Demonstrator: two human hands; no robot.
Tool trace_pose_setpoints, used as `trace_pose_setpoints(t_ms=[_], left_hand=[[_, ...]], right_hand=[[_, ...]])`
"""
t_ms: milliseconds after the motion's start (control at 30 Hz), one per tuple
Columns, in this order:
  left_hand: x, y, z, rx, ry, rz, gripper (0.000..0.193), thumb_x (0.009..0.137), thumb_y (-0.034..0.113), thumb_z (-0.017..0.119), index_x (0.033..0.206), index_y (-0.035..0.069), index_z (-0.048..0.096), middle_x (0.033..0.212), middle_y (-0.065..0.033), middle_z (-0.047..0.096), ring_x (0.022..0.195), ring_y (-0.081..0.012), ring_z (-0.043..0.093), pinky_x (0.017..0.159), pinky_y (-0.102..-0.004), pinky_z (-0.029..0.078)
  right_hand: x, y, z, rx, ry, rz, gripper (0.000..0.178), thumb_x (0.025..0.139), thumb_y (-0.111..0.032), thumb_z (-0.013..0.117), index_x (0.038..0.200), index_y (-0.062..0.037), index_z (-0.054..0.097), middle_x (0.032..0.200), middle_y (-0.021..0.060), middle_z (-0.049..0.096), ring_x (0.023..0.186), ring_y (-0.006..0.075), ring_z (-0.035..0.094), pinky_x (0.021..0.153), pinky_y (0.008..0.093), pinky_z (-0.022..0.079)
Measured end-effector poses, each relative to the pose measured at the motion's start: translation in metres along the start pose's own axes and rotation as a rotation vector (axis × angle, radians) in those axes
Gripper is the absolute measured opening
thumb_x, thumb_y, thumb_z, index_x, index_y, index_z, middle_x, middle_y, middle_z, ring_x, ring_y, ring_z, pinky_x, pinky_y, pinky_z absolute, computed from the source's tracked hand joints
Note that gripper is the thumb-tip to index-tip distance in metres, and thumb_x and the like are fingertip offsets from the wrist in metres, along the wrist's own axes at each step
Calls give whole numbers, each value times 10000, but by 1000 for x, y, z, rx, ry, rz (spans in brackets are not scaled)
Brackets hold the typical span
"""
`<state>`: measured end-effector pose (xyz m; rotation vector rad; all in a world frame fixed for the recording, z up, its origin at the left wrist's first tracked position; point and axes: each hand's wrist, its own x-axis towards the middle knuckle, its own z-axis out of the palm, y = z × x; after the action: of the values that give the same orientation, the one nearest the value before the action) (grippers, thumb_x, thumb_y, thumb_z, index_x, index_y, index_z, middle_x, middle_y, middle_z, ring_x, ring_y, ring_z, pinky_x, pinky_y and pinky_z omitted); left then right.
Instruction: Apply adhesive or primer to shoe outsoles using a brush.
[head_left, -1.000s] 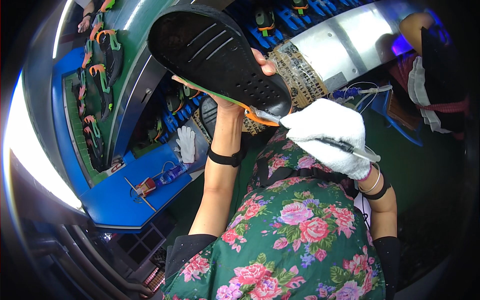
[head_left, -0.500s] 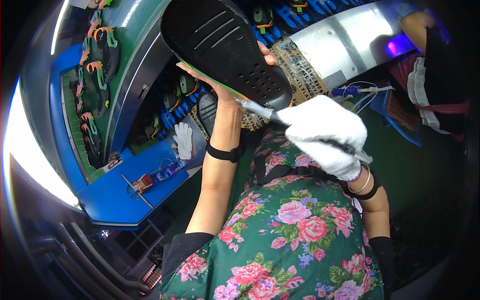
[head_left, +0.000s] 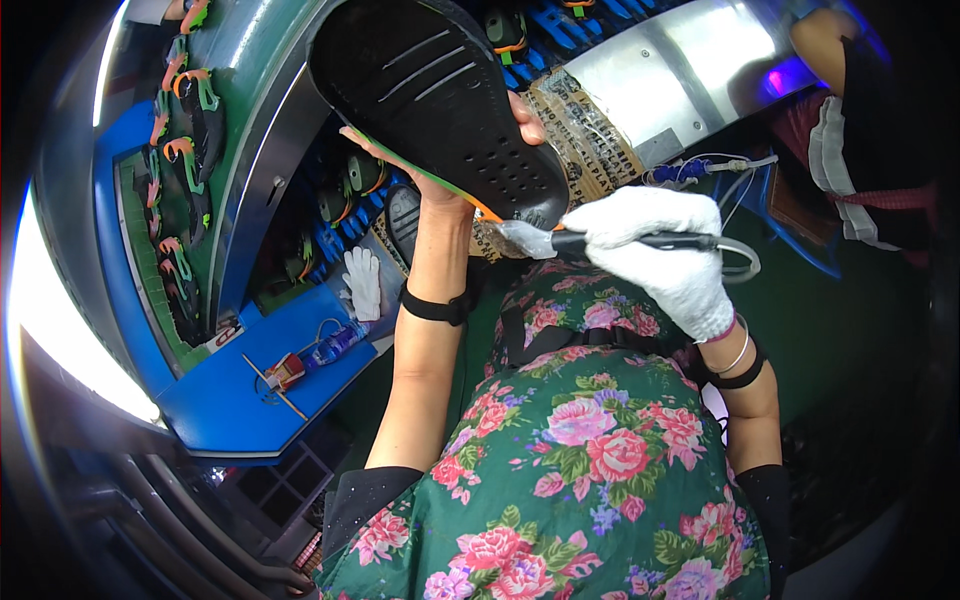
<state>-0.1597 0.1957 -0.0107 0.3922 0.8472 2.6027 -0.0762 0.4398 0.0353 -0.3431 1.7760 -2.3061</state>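
Observation:
My bare left hand is wrapped round a shoe, fingers showing on both sides. The shoe's black underside, with long grooves and a patch of small holes, faces me; a green and orange edge shows along its side. In my white-gloved right hand is a black-handled brush with a pale hose at its back end. The brush's whitish tip is at the rounded lower end of the shoe, at its edge; I cannot tell whether it touches.
A blue side table at left carries a white glove, a blue bottle and a small red box. Several shoes line the green conveyor. Cardboard is taped over the metal rail. Another person's arm is at far right.
The brush has swung from slanting to nearly level, its tip shifting slightly right and down along the shoe's lower end. My left hand and the shoe have moved slightly left.

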Motion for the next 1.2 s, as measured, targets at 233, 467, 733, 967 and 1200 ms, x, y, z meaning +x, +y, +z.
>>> trace_pose_setpoints(t_ms=[233,467,733,967,1200], left_hand=[[1,-6,8,-26,60,-60,1087,804,948,407,1380,36,541,1110,-218,653,900,-331,667,798,-452,561],[5,-11,2,-109,91,-202,1173,771,982,321,1425,26,499,1095,-250,667,903,-354,700,778,-477,599],[5,-19,2,-196,54,-319,1274,732,1021,224,1478,15,452,1077,-287,683,906,-381,737,754,-506,642],[4,-20,16,-4,149,-544,1139,823,952,285,1491,44,452,1176,-297,659,857,-411,728,688,-513,652],[2,-18,21,219,304,-678,957,903,830,396,1450,53,511,1201,-239,681,854,-377,753,644,-530,660]], right_hand=[[1,-4,-5,-560,-159,-493,272,765,-22,775,1031,-80,785,1039,82,776,867,255,723,745,351,591],[9,-12,-18,-384,-295,-410,268,795,-52,776,1062,-75,778,1058,86,776,885,249,726,748,352,595],[6,-9,-9,-579,-462,-471,291,833,-93,756,1123,-93,768,1020,57,760,875,244,723,750,349,595],[4,1,-13,-664,-493,-576,339,823,-109,748,1162,-108,760,1056,75,763,953,254,720,776,361,583],[18,-2,-21,-468,-641,-506,366,767,-130,776,1133,-156,767,1050,30,769,905,245,723,890,398,575]])
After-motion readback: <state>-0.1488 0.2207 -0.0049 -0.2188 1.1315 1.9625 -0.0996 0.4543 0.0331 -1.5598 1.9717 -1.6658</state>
